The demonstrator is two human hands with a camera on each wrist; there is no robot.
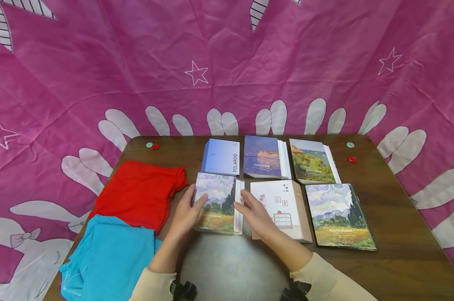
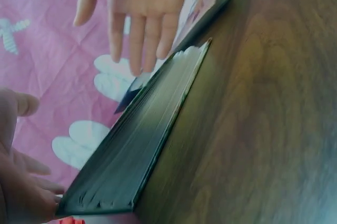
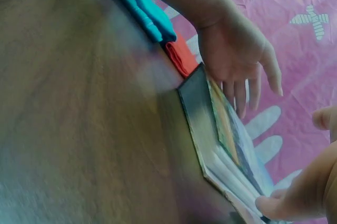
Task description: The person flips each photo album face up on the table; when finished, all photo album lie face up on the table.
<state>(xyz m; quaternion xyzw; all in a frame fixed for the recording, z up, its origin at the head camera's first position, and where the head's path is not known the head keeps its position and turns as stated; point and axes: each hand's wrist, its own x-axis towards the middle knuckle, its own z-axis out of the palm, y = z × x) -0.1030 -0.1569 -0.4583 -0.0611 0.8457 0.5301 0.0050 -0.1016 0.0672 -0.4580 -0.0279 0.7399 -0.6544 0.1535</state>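
Note:
A photo album (image 1: 217,200) with a painted landscape cover lies flat on the brown table (image 1: 227,267), front centre. My left hand (image 1: 187,211) rests at its left edge with the thumb on the cover. In the right wrist view the left hand (image 3: 237,60) has straight fingers beside the album (image 3: 221,134). My right hand (image 1: 255,213) touches the white page edges on the album's right side. The left wrist view shows the right hand (image 2: 137,13) with straight fingers beyond the album's dark bottom edge (image 2: 142,150). Neither hand grips the album.
A white album (image 1: 279,207) and a larger landscape album (image 1: 340,215) lie to the right. Behind are a blue Polaroid album (image 1: 222,156) and two painted ones (image 1: 262,156) (image 1: 312,161). Folded red cloth (image 1: 140,192) and blue cloth (image 1: 106,255) lie left. Small buttons (image 1: 352,159) sit near the back corners.

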